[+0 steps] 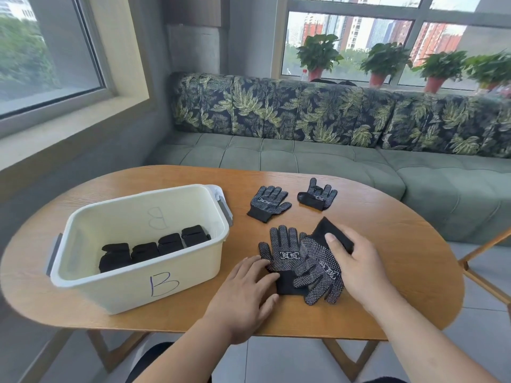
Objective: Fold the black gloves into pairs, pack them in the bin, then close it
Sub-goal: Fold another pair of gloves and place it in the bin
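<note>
One camera only, worn on my head — wide-angled, facing forward and down. It sits close above my left hand (pixel 243 294) and right hand (pixel 359 269) at the wooden table's (pixel 392 244) near edge — the sofa (pixel 304 161) lies far behind.

Black white-dotted gloves (pixel 282 252), cream bin (pixel 138 283) with blue B, leaf-patterned green sofa (pixel 276 111).
</note>
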